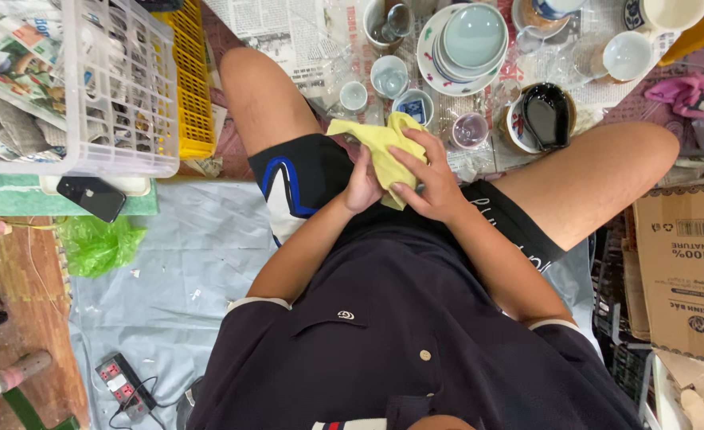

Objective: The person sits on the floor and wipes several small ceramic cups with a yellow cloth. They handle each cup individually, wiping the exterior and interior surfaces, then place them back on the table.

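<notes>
I sit on the floor with knees apart, both hands at my lap. A yellow cloth [380,143] is bunched between them. My left hand [361,185] grips it from underneath on the left; whatever it may wrap is hidden. My right hand [425,177] lies over the cloth, fingers closed on its right side. Just beyond my hands stand small cups [389,77], a blue-patterned bowl [414,106] and a small pink glass [470,129].
A stack of pale green plates [465,41] and a black spoon in a bowl [545,118] sit further out. A white basket [89,87] with newspaper, a yellow crate [191,80] and a phone [91,197] lie left. A cardboard box [686,263] is right, a power strip [121,384] lower left.
</notes>
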